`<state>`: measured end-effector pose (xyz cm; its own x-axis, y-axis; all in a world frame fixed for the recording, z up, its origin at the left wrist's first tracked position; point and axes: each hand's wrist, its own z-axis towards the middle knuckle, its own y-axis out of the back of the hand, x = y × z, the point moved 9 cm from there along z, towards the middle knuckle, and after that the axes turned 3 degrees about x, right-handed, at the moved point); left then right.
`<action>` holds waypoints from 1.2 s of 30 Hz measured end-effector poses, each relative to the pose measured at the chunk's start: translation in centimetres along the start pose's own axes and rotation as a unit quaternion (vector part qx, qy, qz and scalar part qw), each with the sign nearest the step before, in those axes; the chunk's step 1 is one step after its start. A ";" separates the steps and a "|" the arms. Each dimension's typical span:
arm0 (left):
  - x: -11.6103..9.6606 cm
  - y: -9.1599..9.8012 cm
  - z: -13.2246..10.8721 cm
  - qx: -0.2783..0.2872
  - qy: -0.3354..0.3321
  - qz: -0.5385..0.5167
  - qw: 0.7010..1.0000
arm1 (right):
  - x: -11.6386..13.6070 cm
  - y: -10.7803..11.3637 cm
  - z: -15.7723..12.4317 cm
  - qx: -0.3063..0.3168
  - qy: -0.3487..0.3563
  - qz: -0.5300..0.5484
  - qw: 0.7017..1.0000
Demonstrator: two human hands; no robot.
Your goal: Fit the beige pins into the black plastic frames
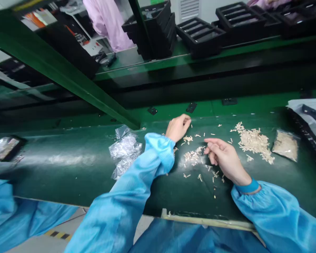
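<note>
My left hand (177, 127) reaches to the far side of the green work surface, its fingers curled together. Whatever may be in its fingertips is hidden. Just left of my right hand (223, 156) lies a loose scatter of small beige strip-like pieces (193, 156). The fingers of that hand hang loosely apart over the scatter's edge, and nothing shows between them. A smaller cluster of the same pieces (188, 139) sits close below my left hand. To the right there is a bigger pile of beige pieces (254, 141), with a clear bag of them (286, 144) beside it.
Crumpled clear plastic bags (126, 151) lie left of my left forearm. A green post (94, 95) slants down behind them. Small black parts (191, 107) rest along the back. Black trays (200, 33) stand on the shelf above. A person in pink (110, 24) is beyond.
</note>
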<state>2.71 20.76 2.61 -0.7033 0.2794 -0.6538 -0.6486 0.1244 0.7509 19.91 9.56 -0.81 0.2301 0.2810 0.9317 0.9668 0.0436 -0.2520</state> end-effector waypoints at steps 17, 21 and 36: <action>0.2 -0.8 0.3 0.023 0.095 -0.245 0.965 | 4.3 2.3 -1.3 -0.009 0.080 -0.105 0.991; -0.2 -3.1 -8.0 0.034 0.154 -0.446 0.881 | 3.2 1.6 -5.4 0.091 0.072 -0.313 0.943; -1.9 -7.1 -12.5 0.136 0.157 -0.636 0.743 | -2.7 -0.7 -12.9 0.001 0.091 -0.663 0.743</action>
<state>5.04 7.46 -2.67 0.3686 -0.4603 -0.8077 -0.7939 0.2962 -0.5311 20.05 -3.62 0.26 -0.9128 -0.1443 0.3821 0.3578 0.1686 0.9185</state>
